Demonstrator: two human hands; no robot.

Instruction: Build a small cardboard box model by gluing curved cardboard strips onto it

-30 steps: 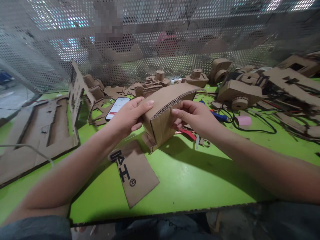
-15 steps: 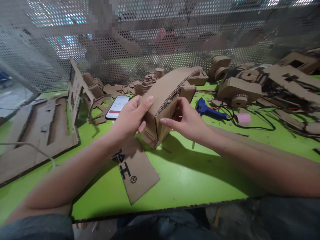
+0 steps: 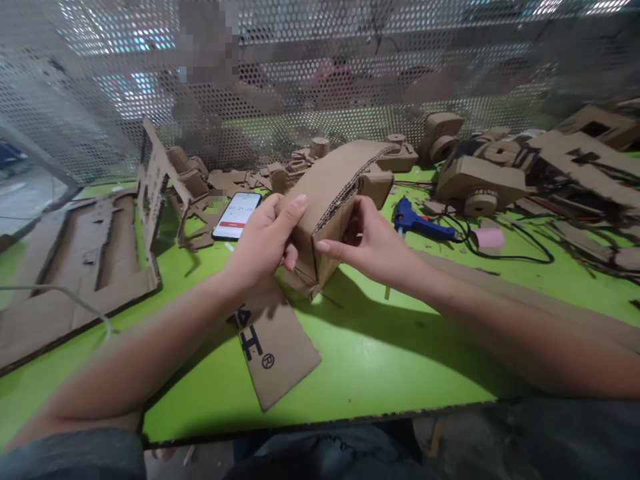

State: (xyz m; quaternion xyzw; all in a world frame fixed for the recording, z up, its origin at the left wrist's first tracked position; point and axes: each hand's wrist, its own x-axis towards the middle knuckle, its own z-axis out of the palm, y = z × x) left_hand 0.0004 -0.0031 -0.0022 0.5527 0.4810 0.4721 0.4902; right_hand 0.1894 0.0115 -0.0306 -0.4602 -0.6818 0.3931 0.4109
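Observation:
Between my hands is a cardboard model (image 3: 327, 177) with a long curved top panel and a boxy near end. My left hand (image 3: 267, 237) grips its left side, thumb on the top panel. On the other side my right hand (image 3: 367, 237) holds the side wall, with the thumb along the near corner and the other fingers partly hidden behind the edge. A gap shows between the curved panel and the right wall. Below the model, a flat cardboard piece (image 3: 283, 353) with black print lies on the green table (image 3: 395, 357).
A phone (image 3: 237, 217) with a timer lies left of the model. To the right are a blue glue gun (image 3: 423, 223), its black cable and a pink roll (image 3: 489, 238). Cardboard models (image 3: 483, 180) and scraps line the back, before a perforated metal screen (image 3: 300, 80).
The far end of the curved panel sits slightly lower, closer to the side wall. Both hands keep their hold, with only slight finger shifts.

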